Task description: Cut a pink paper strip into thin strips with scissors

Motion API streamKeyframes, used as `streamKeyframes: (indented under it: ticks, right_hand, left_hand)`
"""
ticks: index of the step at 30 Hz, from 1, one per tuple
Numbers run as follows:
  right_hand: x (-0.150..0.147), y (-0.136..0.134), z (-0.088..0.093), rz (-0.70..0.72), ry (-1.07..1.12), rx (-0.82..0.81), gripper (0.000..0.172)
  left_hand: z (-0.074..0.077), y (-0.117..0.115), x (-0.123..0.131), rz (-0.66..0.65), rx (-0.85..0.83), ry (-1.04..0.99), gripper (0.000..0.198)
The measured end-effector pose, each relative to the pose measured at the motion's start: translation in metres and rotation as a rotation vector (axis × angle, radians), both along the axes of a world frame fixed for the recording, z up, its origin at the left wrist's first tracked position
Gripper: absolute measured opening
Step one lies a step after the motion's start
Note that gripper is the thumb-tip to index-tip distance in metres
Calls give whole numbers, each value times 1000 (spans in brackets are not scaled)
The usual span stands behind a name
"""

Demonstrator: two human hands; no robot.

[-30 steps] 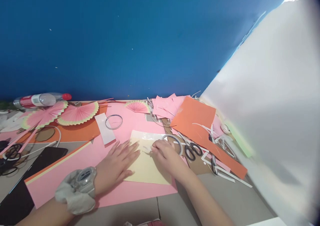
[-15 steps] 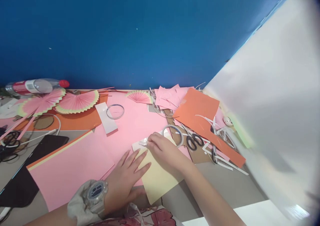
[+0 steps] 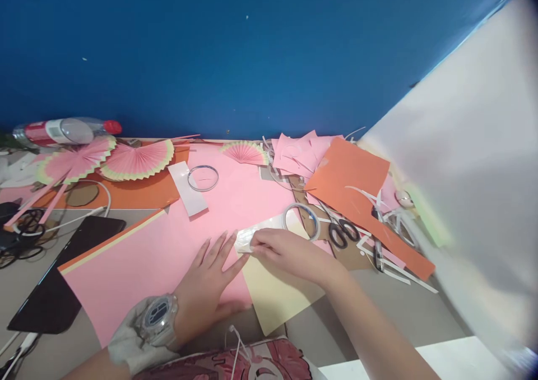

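Observation:
A pale yellow sheet (image 3: 279,301) lies in front of me, partly over pink paper. Along its far edge runs a glossy white strip (image 3: 245,239), and the bent fingers of my right hand (image 3: 290,252) pinch it near its left end. The fingertips partly hide the grip. My left hand (image 3: 205,290), wearing a clear watch (image 3: 158,314), rests flat with fingers spread on the pink paper (image 3: 138,256), its index finger and thumb beside the yellow sheet's left edge. A tape roll (image 3: 314,223) sits just beyond my right hand, over the strip's right end.
Scissors (image 3: 344,233), a cutter (image 3: 378,254) and orange paper (image 3: 351,164) lie to the right among paper scraps. Pleated paper fans (image 3: 138,160), a plastic bottle (image 3: 69,131) and a black phone (image 3: 63,279) are on the left. A blue wall (image 3: 252,60) rises behind the table.
My left hand has slid left, off the yellow sheet. My right hand has shifted slightly left and nearer along the white strip. The whole view has shifted a little.

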State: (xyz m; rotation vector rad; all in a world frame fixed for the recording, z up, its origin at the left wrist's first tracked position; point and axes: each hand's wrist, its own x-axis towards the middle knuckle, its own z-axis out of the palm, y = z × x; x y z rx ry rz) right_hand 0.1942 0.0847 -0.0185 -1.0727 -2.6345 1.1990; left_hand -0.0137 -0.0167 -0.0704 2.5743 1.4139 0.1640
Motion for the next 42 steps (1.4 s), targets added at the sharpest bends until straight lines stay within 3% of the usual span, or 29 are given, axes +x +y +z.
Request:
streamKeyframes:
  ticks: [18,26,42]
  right_hand:
    - [-18,-2,-6,-100,-170,44,24]
    - [-19,-4,-7,-138,-150,-31,30]
    - [-16,-8,-14,-160,-118,9,28]
  left_hand:
    - [0,2,-4,-35,-55,-42,77]
    - [0,4,-4,-35,8,-20,75]
    - [3,4,-4,-45,4,61,74]
